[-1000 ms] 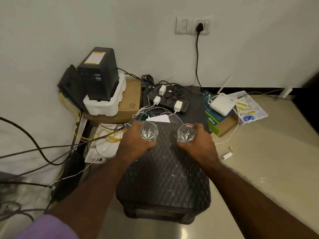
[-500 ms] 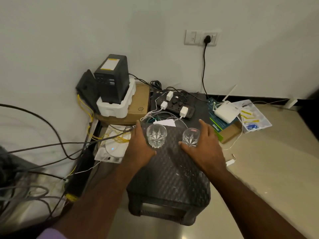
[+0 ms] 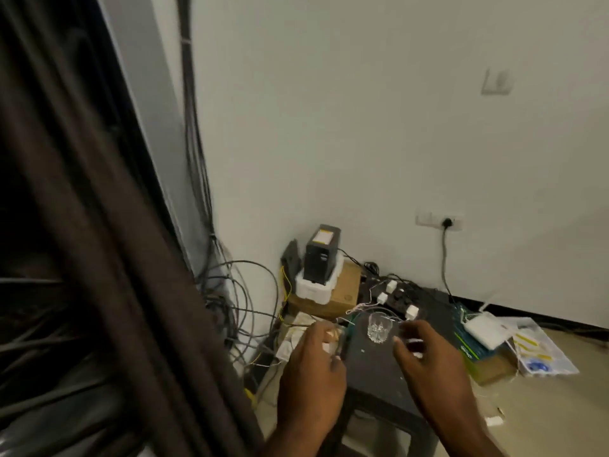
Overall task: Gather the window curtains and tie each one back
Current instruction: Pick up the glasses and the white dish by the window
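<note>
A dark brown curtain (image 3: 82,225) hangs in heavy folds down the whole left side, its edge falling just left of my left arm. My left hand (image 3: 313,374) and my right hand (image 3: 428,364) hover over a black woven stool (image 3: 372,371), fingers apart and holding nothing. A cut-glass tumbler (image 3: 379,329) stands on the stool's far edge between the two hands, touched by neither. A second glass is not clearly visible; blur and my right fingers cover that spot. No tie-back is in sight.
Loose grey cables (image 3: 244,291) trail down the wall beside the curtain. Behind the stool sit a black device (image 3: 321,255) in white foam on a cardboard box (image 3: 346,291), a power strip (image 3: 395,295), and a white router (image 3: 486,331). A plugged wall socket (image 3: 440,221) is above.
Both hands have let go of the two glasses and drawn back from them. The view has swung up and left, bringing the dark curtain into sight.
</note>
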Demonstrator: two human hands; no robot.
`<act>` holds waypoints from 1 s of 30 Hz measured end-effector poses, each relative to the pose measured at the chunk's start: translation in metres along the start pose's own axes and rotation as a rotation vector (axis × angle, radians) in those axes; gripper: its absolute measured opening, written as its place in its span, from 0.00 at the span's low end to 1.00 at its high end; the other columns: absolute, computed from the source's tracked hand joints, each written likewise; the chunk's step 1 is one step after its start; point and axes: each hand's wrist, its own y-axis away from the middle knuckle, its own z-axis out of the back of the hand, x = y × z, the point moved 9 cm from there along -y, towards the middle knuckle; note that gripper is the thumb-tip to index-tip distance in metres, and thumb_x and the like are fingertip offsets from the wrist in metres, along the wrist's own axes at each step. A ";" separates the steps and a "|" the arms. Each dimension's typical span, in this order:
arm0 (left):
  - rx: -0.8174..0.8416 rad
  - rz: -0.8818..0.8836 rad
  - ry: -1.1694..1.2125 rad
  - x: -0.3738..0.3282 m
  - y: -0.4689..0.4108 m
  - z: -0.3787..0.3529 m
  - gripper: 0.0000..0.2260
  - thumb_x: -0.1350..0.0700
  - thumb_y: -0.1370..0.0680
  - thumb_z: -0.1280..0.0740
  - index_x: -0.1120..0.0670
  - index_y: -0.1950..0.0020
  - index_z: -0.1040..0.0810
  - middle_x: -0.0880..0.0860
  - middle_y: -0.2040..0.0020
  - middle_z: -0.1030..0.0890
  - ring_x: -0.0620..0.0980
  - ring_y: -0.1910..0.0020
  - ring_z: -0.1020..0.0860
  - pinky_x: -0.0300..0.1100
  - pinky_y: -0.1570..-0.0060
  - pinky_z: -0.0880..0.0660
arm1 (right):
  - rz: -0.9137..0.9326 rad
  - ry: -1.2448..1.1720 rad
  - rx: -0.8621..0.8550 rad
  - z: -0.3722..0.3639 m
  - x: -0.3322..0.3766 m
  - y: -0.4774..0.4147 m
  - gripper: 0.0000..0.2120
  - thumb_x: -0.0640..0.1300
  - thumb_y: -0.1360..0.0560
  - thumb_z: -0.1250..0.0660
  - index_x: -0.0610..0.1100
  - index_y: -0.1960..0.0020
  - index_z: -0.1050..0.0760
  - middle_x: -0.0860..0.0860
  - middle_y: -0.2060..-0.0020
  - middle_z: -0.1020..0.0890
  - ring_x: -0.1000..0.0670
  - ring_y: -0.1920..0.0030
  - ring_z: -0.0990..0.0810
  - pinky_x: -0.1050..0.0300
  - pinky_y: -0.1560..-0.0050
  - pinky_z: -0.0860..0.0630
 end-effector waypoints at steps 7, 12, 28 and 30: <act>0.015 -0.071 -0.072 -0.045 0.199 0.182 0.10 0.55 0.25 0.35 0.41 0.47 0.24 0.41 0.50 0.19 0.41 0.55 0.22 0.37 0.50 0.24 | 0.158 -0.149 0.155 0.045 0.154 0.171 0.08 0.43 0.23 0.30 0.54 0.58 0.22 0.53 0.62 0.16 0.54 0.62 0.18 0.60 0.64 0.25; -0.047 0.038 0.007 -0.021 0.304 0.264 0.09 0.54 0.26 0.35 0.38 0.57 0.23 0.39 0.68 0.22 0.40 0.69 0.26 0.35 0.60 0.27 | 0.308 -0.319 0.284 0.047 0.240 0.275 0.09 0.38 0.24 0.31 0.48 0.61 0.20 0.49 0.69 0.17 0.49 0.66 0.18 0.52 0.64 0.22; -0.866 0.618 -0.001 0.250 0.444 0.400 0.29 0.62 0.27 0.28 0.56 0.27 0.30 0.59 0.34 0.24 0.57 0.34 0.26 0.45 0.31 0.31 | 0.685 -0.259 0.939 -0.163 0.322 0.478 0.10 0.36 0.23 0.34 0.51 0.52 0.20 0.57 0.63 0.16 0.56 0.61 0.17 0.51 0.54 0.18; -0.970 0.707 0.046 0.300 0.465 0.394 0.33 0.67 0.28 0.29 0.61 0.25 0.36 0.63 0.27 0.32 0.60 0.27 0.33 0.41 0.26 0.41 | 0.660 -0.199 0.987 -0.214 0.305 0.489 0.12 0.36 0.22 0.34 0.51 0.47 0.20 0.55 0.58 0.15 0.55 0.57 0.16 0.49 0.51 0.18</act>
